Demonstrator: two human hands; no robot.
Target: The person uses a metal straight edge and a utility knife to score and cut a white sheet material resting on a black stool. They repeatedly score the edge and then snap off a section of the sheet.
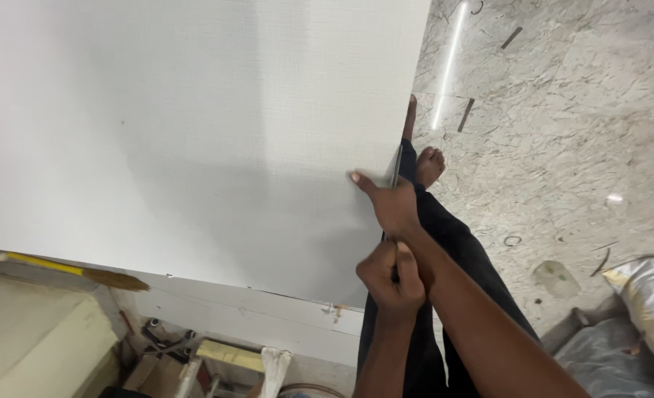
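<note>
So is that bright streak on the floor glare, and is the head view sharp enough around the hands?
Head view: the streak is a lamp reflected on the polished speckled stone floor; the large white laminate board is evenly lit, with soft shadow towards its lower edge; the left hand and right hand are slightly soft, outlines readable; wide-angle stretch at the edges.

Both hands (pixel 392 243) grip thin tool (pixel 397 168) at white panel (pixel 194 133) edge.

Matt white laminate board (pixel 194 133) above glossy, speckled stone floor (pixel 563 133)
</note>
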